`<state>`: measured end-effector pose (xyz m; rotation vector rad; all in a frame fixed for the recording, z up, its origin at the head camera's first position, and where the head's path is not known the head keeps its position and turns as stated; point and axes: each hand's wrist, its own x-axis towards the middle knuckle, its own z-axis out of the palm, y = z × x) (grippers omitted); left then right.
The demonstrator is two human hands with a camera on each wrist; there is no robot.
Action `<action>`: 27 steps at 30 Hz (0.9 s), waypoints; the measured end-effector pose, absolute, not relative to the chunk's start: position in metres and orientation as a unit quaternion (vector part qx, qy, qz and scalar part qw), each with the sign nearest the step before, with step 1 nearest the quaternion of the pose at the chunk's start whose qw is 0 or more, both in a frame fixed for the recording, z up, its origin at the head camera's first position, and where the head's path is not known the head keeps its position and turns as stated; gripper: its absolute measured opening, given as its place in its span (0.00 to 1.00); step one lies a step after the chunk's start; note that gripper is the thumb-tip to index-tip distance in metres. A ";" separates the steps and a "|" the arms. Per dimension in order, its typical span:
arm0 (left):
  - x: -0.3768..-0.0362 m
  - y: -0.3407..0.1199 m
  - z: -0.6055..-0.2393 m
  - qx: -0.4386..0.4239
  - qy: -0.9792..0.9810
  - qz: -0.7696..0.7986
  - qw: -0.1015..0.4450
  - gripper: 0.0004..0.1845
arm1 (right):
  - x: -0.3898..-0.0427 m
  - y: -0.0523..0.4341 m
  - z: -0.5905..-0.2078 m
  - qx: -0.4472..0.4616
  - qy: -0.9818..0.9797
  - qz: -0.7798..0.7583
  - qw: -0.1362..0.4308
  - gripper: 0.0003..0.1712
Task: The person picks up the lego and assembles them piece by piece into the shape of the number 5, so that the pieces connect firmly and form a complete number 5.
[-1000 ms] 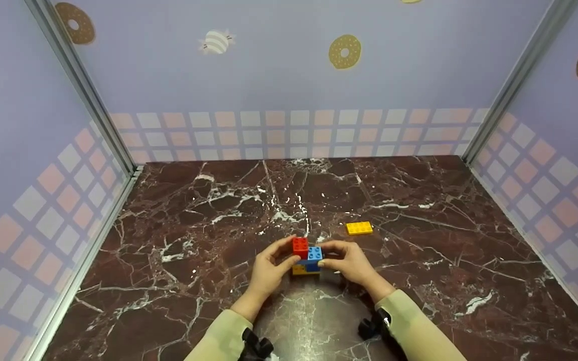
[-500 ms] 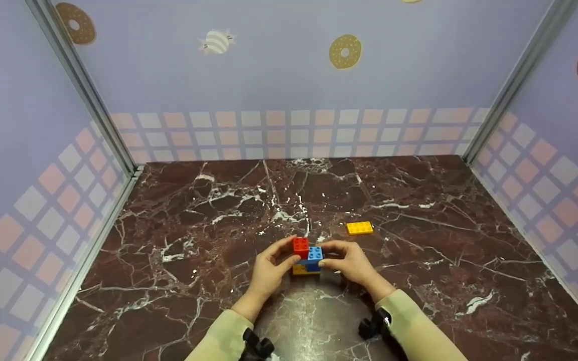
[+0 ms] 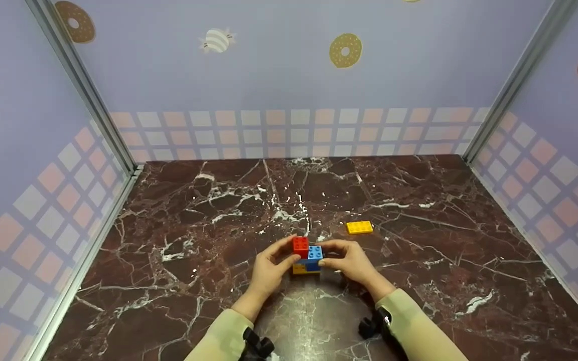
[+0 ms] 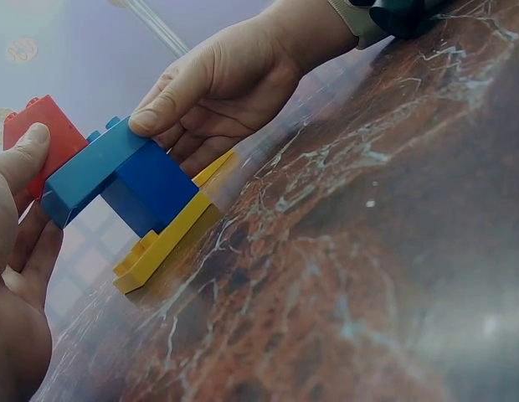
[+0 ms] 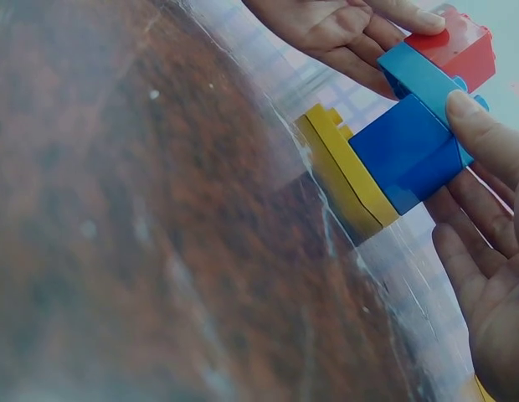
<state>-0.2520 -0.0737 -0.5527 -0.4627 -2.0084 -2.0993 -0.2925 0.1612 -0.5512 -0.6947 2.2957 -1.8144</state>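
Toy building bricks form a small stepped stack at the middle front. A flat yellow brick is its base on the tabletop, under a dark blue brick. Across that lies a light blue brick, its left end jutting past the dark blue one. On that jutting end sits a red brick. My left hand pinches the red brick, thumb on its near side and fingers behind. The light blue brick's right end is pinched by my right hand, its thumb at the near corner.
A loose yellow flat brick lies beyond my right hand. The dark red marble tabletop has white veins. Patterned lilac walls with metal corner rails enclose the back and both sides.
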 end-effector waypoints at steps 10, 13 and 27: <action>-0.253 -0.074 -0.554 -0.159 -0.676 -0.712 0.103 0.27 | -0.294 0.162 -0.550 -0.233 0.747 -0.617 0.083 0.26; -0.252 -0.074 -0.553 -0.159 -0.676 -0.713 0.102 0.27 | -0.294 0.162 -0.550 -0.237 0.749 -0.613 0.083 0.26; -0.252 -0.073 -0.552 -0.158 -0.680 -0.708 0.107 0.28 | -0.296 0.170 -0.543 -0.236 0.731 -0.637 0.064 0.24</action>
